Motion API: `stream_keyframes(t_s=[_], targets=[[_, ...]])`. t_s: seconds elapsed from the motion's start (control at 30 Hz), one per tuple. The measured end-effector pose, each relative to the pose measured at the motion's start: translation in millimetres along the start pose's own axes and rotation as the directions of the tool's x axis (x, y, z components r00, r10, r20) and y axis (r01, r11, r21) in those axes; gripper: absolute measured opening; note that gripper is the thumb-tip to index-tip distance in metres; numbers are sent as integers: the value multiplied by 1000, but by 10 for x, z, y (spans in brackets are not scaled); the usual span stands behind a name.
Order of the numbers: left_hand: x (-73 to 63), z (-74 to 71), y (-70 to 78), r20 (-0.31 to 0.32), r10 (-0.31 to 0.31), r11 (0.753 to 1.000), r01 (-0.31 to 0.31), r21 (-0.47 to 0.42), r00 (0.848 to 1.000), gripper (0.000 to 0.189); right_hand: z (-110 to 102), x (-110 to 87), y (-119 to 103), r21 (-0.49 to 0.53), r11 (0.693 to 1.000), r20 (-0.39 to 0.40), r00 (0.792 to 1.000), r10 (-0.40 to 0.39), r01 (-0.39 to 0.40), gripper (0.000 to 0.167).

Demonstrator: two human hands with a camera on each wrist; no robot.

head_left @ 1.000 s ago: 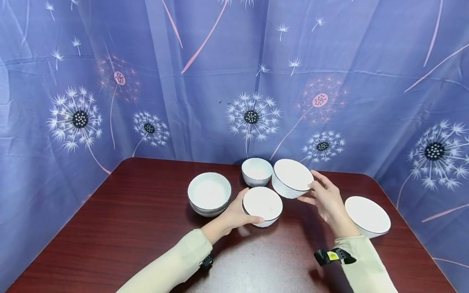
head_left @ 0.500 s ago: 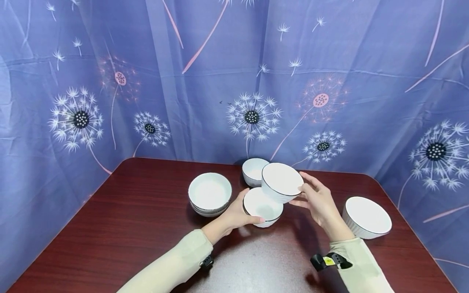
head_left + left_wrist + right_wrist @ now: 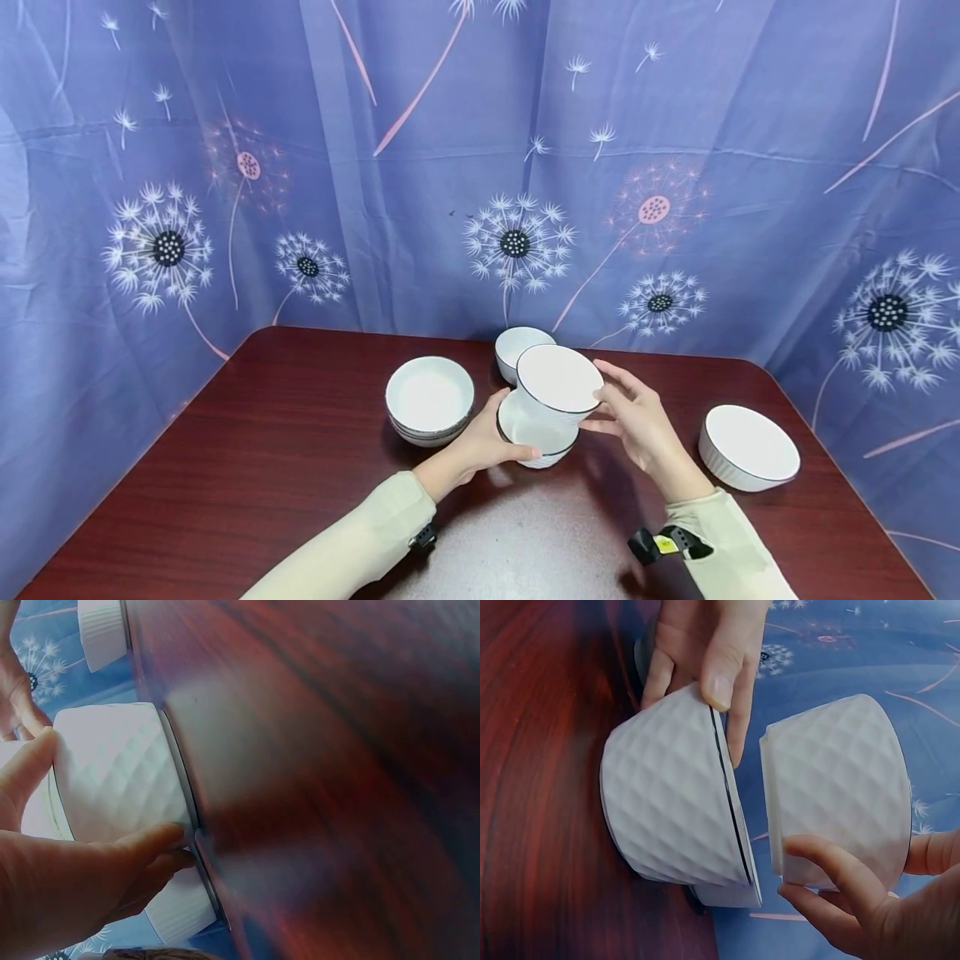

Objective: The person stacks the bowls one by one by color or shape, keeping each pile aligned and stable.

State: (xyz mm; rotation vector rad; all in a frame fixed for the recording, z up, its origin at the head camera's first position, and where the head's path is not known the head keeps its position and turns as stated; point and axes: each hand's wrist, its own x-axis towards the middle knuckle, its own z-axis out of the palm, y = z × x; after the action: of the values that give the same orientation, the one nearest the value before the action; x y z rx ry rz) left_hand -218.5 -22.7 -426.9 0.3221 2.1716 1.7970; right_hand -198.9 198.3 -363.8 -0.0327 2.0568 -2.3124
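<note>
A white bowl with a dark rim and diamond-patterned sides point(image 3: 536, 442) stands upright mid-table. My left hand point(image 3: 476, 442) grips it from the left, thumb on the near rim and fingers round the far side. Just above it, a second diamond-patterned white bowl point(image 3: 560, 379) is held up in my right hand point(image 3: 637, 421), thumb at the rim and fingers beneath. In the right wrist view the raised bowl point(image 3: 840, 780) has its foot facing the mouth of the lower bowl point(image 3: 675, 787), with a small gap between them.
Behind the two held bowls, a smaller white bowl point(image 3: 513, 348) sits by the back edge. A stack of shallow white bowls point(image 3: 429, 396) stands left of my left hand. Near the right edge of the dark red table point(image 3: 225, 483) is a ribbed white bowl point(image 3: 750, 446). A patterned blue curtain point(image 3: 420, 208) hangs behind.
My right hand has carried its bowl left and slightly down, from beside the lower bowl to over it. My left hand has kept its grip in the same place.
</note>
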Motion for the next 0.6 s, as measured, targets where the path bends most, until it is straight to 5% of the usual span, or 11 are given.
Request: stream_keyframes(t_s=[0.6], targets=[[5,1,-16,-28,-18,1000,18,-22,999,105,101,-37,60,-51,998,20,999,27,-26,55]])
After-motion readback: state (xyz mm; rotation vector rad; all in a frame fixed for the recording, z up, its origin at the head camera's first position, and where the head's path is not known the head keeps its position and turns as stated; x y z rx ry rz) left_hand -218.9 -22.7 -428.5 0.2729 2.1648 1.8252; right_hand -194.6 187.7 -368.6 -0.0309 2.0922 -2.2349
